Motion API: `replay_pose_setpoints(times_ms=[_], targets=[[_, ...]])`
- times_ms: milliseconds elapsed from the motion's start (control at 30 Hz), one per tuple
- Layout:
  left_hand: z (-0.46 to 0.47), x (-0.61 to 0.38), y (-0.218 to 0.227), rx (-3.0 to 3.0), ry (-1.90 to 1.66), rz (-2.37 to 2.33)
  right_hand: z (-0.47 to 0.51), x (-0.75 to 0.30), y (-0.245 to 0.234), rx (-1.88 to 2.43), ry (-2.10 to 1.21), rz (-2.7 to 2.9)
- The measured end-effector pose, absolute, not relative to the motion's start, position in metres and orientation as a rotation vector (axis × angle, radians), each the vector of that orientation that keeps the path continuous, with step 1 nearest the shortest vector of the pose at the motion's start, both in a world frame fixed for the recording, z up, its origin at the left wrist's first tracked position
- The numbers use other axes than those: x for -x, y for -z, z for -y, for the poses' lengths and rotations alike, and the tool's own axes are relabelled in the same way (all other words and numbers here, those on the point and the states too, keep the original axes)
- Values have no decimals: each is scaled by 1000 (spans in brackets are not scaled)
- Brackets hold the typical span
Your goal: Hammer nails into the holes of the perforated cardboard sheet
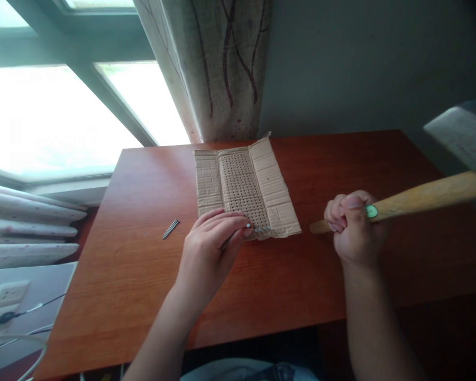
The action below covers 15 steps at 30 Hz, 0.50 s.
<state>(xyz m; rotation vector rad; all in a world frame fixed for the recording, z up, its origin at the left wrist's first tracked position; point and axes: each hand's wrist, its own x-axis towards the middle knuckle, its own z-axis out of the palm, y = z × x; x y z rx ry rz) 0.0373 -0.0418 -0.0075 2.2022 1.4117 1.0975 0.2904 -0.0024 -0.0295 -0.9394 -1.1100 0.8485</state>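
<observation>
A creased piece of cardboard lies on the red-brown wooden table, its middle strip punched with rows of small holes. My left hand pinches a nail upright at the cardboard's near edge, beside a short row of nail heads there. My right hand is closed round the wooden handle of a hammer, raised to the right; its grey head shows blurred at the frame's right edge. Loose nails lie on the table left of my left hand.
A patterned curtain and a grey wall stand behind the table. A bright window is at the left. Folded padded slats and a power strip with a plug sit lower left.
</observation>
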Motion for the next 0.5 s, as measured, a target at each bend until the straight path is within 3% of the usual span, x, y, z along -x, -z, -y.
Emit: replay_pose_setpoints(times_ms=[500], targets=[[42,-38,10,-2330,-1067,-1381,2,-291,30,935,-847,1121]])
